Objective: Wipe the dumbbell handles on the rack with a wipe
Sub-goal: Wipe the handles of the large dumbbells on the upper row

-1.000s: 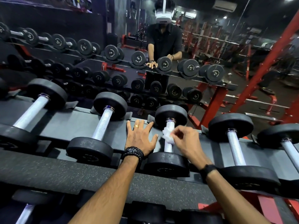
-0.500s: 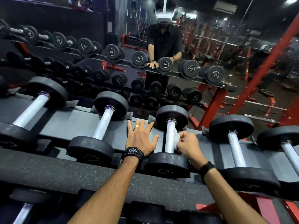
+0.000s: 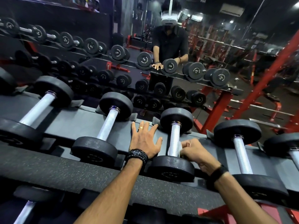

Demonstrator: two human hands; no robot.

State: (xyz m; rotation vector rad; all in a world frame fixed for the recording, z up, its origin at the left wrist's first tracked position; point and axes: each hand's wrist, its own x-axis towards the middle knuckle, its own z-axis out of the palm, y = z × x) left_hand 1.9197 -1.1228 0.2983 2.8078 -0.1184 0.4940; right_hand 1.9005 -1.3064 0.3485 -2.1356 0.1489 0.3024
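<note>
Grey rack [image 3: 77, 125], mirror [image 3: 242, 46], red frames [image 3: 265, 81]

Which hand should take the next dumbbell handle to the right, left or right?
Right, probably. The right hand already grips the white wipe against the knurled silver handle, beside the next silver handle. The left hand lies flat on the grey rack shelf, holding nothing.
</note>
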